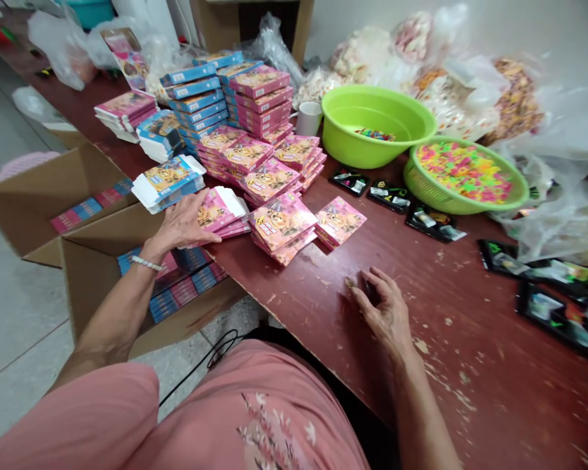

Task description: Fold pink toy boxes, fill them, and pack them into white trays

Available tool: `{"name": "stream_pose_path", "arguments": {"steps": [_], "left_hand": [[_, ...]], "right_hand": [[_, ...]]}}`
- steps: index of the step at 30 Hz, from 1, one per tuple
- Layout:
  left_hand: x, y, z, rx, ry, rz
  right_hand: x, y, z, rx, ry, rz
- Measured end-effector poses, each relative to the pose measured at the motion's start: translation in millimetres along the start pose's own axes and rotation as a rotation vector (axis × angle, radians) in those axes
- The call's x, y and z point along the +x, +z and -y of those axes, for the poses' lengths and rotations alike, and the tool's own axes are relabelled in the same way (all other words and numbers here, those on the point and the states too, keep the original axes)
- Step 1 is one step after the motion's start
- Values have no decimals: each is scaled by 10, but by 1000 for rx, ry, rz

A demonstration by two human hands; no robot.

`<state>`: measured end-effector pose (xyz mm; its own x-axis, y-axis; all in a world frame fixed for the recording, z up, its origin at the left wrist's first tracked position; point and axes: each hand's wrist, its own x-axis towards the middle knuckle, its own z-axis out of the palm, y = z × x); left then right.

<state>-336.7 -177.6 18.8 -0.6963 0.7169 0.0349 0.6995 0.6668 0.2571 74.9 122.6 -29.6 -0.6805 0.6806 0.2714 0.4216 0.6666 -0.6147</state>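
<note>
My left hand (183, 225), with a bead bracelet on the wrist, lies palm down with fingers spread on a short stack of flat pink cartons (220, 209) at the table's left edge. My right hand (382, 310) rests on the worn red table (451, 365), fingers loosely curled and apart, holding nothing. Just beyond my hands lie more piles of pink cartons (281, 222) and a single small pile (340, 220). Blue cartons (169, 179) lie left of the pink ones, and taller stacks of blue (196, 98) and pink (259, 98) stand behind.
A green basin (377, 124) and a green basket of bright small pieces (463, 173) stand at the back right. Black sachets (434, 220) lie along the table. Clear bags of goods fill the far side. An open cardboard box (98, 261) with packed cartons stands on the floor.
</note>
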Motion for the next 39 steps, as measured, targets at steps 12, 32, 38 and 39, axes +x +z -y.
{"name": "stream_pose_path", "arguments": {"steps": [12,32,38,39], "left_hand": [[-246,-300,-131,-40,74,-263],[-597,-380,-668,24,188,-454],[-952,-201,-1322,89,311,-469],[-994,-152,-1431,91,335,-472]], "right_hand": [[-145,32,616,261,-8,65],[-277,-67,1278,265,-236,31],[-411,-276,1935,228,-465,-82],[-426,-286,1964,201,-476,-90]]}}
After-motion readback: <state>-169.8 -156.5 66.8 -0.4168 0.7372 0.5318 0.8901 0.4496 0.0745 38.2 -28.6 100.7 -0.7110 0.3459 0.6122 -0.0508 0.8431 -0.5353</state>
